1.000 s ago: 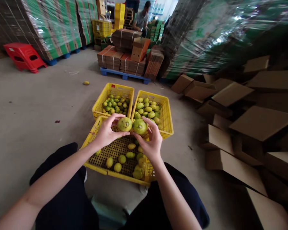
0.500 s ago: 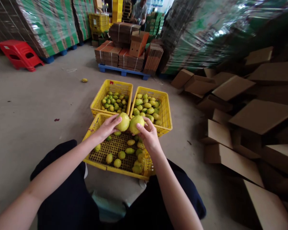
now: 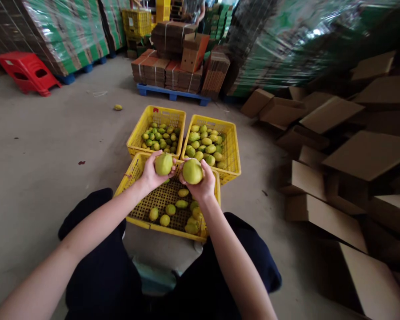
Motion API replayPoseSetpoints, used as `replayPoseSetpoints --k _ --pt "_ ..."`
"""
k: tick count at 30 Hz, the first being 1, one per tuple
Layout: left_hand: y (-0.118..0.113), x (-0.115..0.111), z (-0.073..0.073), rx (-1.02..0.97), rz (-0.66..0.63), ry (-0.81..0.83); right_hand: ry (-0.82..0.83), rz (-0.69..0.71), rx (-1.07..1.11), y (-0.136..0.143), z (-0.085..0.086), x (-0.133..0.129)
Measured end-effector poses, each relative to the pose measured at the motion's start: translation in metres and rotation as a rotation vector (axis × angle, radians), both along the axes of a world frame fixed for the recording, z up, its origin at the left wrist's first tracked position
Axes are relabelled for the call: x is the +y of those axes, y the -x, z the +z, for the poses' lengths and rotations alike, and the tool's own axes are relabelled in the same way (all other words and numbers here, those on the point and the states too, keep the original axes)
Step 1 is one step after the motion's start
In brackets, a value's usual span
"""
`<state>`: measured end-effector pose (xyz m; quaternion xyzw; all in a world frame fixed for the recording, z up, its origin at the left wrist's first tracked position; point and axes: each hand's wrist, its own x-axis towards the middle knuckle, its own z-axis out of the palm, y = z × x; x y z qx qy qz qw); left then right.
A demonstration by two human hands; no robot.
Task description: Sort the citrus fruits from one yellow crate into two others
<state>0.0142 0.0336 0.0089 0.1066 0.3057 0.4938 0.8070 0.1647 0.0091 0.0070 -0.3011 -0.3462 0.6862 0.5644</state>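
Observation:
My left hand (image 3: pixel 152 172) is closed around a yellow-green lemon (image 3: pixel 163 164). Another lemon (image 3: pixel 192 171), slightly larger, sits in the fingers of my right hand (image 3: pixel 204 183). Both fruits are held a little apart above the near yellow crate (image 3: pixel 143 222), where several lemons (image 3: pixel 170 210) lie scattered on the perforated bottom and along the right side. Behind it stand two more yellow crates: the left one (image 3: pixel 132 141) has smaller, greener lemons (image 3: pixel 160 137), and the right one (image 3: pixel 234 146) contains bigger, yellower lemons (image 3: pixel 206 141). My hands hide part of the near crate's far side.
Open cardboard boxes (image 3: pixel 370 155) pile up on the right. Flattened cartons (image 3: pixel 150 69) rest on a blue pallet (image 3: pixel 171 94) ahead. A red stool (image 3: pixel 28 73) and a loose lemon (image 3: pixel 118 107) are on the floor at left. A person (image 3: pixel 194 11) stands at the back.
The two lemons have moved apart and been turned in my hands. My left hand has shifted slightly left, and its fingers now reach further around its lemon.

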Motion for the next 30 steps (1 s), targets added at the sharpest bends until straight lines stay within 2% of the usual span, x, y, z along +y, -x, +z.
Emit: replayPoseSetpoints --k 5,8,13,18,24,30 --pt "-0.008 -0.001 -0.004 0.043 -0.015 0.031 -0.019 -0.048 -0.017 -0.004 0.000 -0.005" --pt "-0.011 -0.003 -0.008 0.050 -0.002 0.037 0.024 -0.051 0.033 -0.007 -0.002 -0.006" --pt "-0.010 -0.003 -0.011 0.041 0.022 0.043 0.118 -0.170 0.188 -0.004 -0.019 0.000" --pt "-0.009 -0.003 -0.017 0.057 0.112 0.021 0.188 -0.242 0.203 0.005 -0.035 0.005" --pt "-0.013 -0.005 -0.019 0.068 0.093 -0.041 0.140 -0.202 0.206 0.009 -0.037 0.006" --pt "-0.014 -0.008 -0.014 0.001 0.078 -0.014 0.146 -0.219 0.209 0.008 -0.038 0.007"
